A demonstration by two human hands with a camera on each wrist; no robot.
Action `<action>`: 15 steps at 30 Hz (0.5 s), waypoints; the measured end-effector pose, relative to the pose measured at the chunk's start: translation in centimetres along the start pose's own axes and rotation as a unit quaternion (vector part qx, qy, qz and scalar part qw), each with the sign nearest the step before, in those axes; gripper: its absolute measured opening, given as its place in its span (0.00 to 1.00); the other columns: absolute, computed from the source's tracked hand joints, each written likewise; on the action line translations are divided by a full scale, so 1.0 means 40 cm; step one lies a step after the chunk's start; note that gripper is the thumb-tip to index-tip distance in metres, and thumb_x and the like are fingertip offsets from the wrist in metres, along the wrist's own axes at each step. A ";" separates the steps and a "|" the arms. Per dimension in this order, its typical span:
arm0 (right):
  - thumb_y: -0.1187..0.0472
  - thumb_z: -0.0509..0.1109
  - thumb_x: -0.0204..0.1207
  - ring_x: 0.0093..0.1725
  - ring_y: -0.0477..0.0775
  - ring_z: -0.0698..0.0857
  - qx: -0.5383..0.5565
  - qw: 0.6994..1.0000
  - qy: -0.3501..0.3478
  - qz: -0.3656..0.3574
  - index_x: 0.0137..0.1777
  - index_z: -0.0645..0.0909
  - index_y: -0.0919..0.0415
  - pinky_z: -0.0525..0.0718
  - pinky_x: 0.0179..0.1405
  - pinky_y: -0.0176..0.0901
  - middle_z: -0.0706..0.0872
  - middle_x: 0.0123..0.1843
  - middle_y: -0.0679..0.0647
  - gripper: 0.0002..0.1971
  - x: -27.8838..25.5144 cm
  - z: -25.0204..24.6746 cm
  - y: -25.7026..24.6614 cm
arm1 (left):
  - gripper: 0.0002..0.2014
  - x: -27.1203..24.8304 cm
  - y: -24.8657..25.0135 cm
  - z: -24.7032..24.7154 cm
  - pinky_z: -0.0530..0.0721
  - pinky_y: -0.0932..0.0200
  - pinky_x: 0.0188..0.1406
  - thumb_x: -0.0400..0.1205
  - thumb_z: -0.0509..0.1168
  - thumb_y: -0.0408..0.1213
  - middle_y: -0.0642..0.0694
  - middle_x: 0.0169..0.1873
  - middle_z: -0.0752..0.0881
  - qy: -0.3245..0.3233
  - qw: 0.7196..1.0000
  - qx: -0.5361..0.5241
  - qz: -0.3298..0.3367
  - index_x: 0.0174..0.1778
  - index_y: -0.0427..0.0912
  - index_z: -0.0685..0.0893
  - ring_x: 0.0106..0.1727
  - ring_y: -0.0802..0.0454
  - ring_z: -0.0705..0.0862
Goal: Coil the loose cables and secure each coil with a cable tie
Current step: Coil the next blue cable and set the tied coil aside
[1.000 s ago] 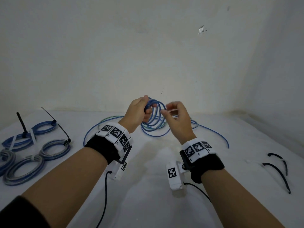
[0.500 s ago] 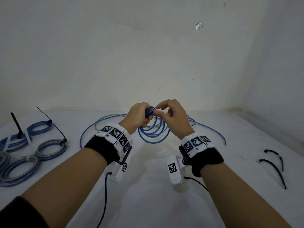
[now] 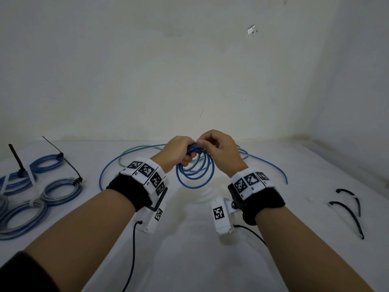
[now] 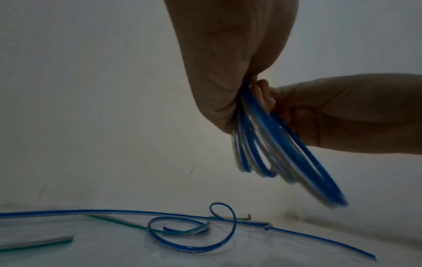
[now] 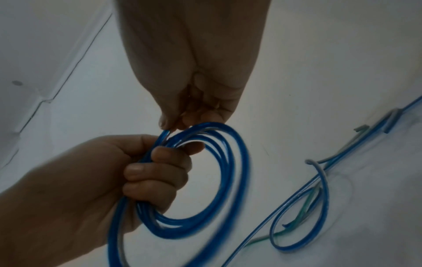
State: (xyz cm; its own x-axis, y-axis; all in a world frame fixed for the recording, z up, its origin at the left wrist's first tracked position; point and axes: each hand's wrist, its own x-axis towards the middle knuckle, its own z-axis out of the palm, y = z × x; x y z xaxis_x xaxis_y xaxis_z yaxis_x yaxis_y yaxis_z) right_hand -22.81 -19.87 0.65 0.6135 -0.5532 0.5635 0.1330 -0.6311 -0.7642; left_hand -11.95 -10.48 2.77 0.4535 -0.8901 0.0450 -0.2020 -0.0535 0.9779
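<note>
Fingers (image 5: 160, 173) of the left hand (image 3: 179, 152) curl tightly round the top of the blue cable coil (image 3: 195, 171), with the thumb on the far side and the loops gathered in the fist. That forearm reaches forward and slightly inward, the wrist raised above the counter (image 3: 189, 260). Just to the right, the right hand (image 3: 219, 150) meets it: its thumb and fingertips are pinched on a strand at the top of the same coil, the other fingers bent in loosely, the wrist arched and the forearm angled in from the right. Both hands touch at the coil, which hangs free below them as several round loops, clear of the counter.

On the counter's far left lie finished coils (image 3: 52, 192), blue and grey, each cinched with a tie whose black tail sticks out. Behind the hands, loose cables (image 3: 134, 154) in blue and green sprawl across the surface, one blue strand running out to the right and ending at a free tip. From the left wrist view these strands cross and loop over one another beneath the hanging coil. At the far right, two black cable ties (image 3: 349, 213) lie curved and unfastened, well apart from the hands.
</note>
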 end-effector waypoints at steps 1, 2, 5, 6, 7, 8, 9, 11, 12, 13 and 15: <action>0.66 0.70 0.77 0.33 0.37 0.79 -0.008 1.000 0.015 0.008 0.40 0.81 0.57 0.78 0.39 0.34 0.82 0.35 0.45 0.06 0.001 -0.004 0.009 | 0.17 -0.002 -0.001 -0.001 0.62 0.62 0.20 0.82 0.49 0.31 0.43 0.23 0.72 0.001 1.000 0.003 0.008 0.30 0.36 0.77 0.19 0.54 0.64; 0.66 0.69 0.78 0.34 0.38 0.78 -0.017 0.999 0.029 0.010 0.39 0.79 0.54 0.77 0.40 0.36 0.81 0.36 0.44 0.08 0.000 -0.007 0.016 | 0.18 -0.002 -0.002 -0.003 0.63 0.61 0.22 0.83 0.49 0.32 0.45 0.22 0.71 0.003 1.000 0.006 0.013 0.29 0.37 0.78 0.20 0.53 0.66; 0.63 0.67 0.79 0.41 0.47 0.80 -0.024 0.999 0.025 0.017 0.40 0.76 0.49 0.78 0.45 0.42 0.84 0.45 0.46 0.09 -0.009 -0.010 0.027 | 0.18 -0.002 -0.004 -0.005 0.62 0.61 0.22 0.83 0.49 0.34 0.48 0.20 0.69 -0.008 1.000 0.011 0.016 0.32 0.37 0.79 0.20 0.54 0.64; 0.63 0.66 0.80 0.45 0.50 0.82 -0.017 0.999 0.011 0.026 0.42 0.76 0.50 0.79 0.48 0.42 0.85 0.50 0.47 0.07 -0.012 -0.009 0.029 | 0.17 -0.002 -0.004 -0.004 0.61 0.62 0.21 0.83 0.49 0.34 0.48 0.20 0.68 -0.011 1.000 0.011 0.014 0.32 0.38 0.77 0.20 0.55 0.63; 0.62 0.65 0.81 0.50 0.51 0.84 0.000 0.999 -0.007 0.036 0.43 0.76 0.52 0.80 0.52 0.41 0.86 0.55 0.47 0.06 -0.015 -0.010 0.028 | 0.16 -0.003 -0.005 -0.002 0.59 0.63 0.20 0.83 0.48 0.33 0.48 0.21 0.68 -0.013 1.000 0.011 0.013 0.32 0.39 0.75 0.20 0.55 0.61; 0.62 0.65 0.81 0.54 0.50 0.84 0.029 0.998 -0.025 0.047 0.45 0.75 0.55 0.80 0.53 0.40 0.86 0.57 0.48 0.04 -0.018 -0.010 0.027 | 0.15 -0.004 -0.006 -0.002 0.58 0.64 0.19 0.83 0.48 0.33 0.48 0.21 0.68 -0.012 1.000 0.011 0.015 0.31 0.39 0.74 0.20 0.55 0.60; 0.62 0.65 0.81 0.55 0.48 0.85 0.064 0.995 -0.045 0.056 0.46 0.74 0.57 0.80 0.54 0.38 0.86 0.57 0.49 0.03 -0.021 -0.011 0.024 | 0.15 -0.004 -0.008 -0.001 0.58 0.65 0.18 0.83 0.49 0.33 0.48 0.21 0.68 -0.012 1.000 0.009 0.020 0.31 0.40 0.73 0.20 0.56 0.60; 0.64 0.67 0.80 0.47 0.40 0.85 0.107 0.990 -0.076 0.058 0.48 0.71 0.61 0.80 0.49 0.32 0.86 0.48 0.50 0.05 -0.026 -0.013 0.019 | 0.15 -0.005 -0.009 0.000 0.58 0.66 0.17 0.84 0.49 0.33 0.47 0.22 0.67 -0.013 0.999 -0.001 0.032 0.31 0.40 0.71 0.19 0.56 0.60; 0.66 0.67 0.79 0.43 0.38 0.84 0.111 0.989 -0.082 0.055 0.48 0.70 0.61 0.80 0.46 0.32 0.84 0.44 0.50 0.06 -0.027 -0.013 0.018 | 0.15 -0.006 -0.009 0.001 0.58 0.66 0.17 0.84 0.49 0.33 0.46 0.22 0.67 -0.013 0.999 -0.006 0.037 0.30 0.40 0.69 0.19 0.57 0.60; 0.67 0.67 0.79 0.41 0.40 0.84 0.112 0.989 -0.080 0.051 0.47 0.70 0.61 0.81 0.46 0.34 0.83 0.42 0.51 0.07 -0.026 -0.011 0.017 | 0.15 -0.006 -0.009 0.001 0.58 0.67 0.17 0.84 0.49 0.33 0.46 0.22 0.67 -0.012 0.999 -0.011 0.042 0.30 0.40 0.69 0.18 0.57 0.60; 0.68 0.68 0.78 0.40 0.50 0.86 0.115 0.990 -0.059 0.047 0.44 0.71 0.59 0.85 0.47 0.44 0.82 0.41 0.54 0.08 -0.024 -0.008 0.016 | 0.16 -0.005 -0.010 0.004 0.59 0.67 0.17 0.85 0.50 0.33 0.45 0.22 0.68 -0.009 0.998 -0.019 0.052 0.30 0.40 0.68 0.18 0.56 0.61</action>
State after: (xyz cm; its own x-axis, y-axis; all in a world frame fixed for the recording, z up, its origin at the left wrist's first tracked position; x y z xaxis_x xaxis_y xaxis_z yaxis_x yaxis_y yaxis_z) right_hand -23.58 -19.91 -0.28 0.7172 -0.5273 0.4557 0.2359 -0.4316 -0.8707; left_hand -12.12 -10.34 2.34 0.4151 -0.8983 0.1441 -0.2134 0.0578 0.9752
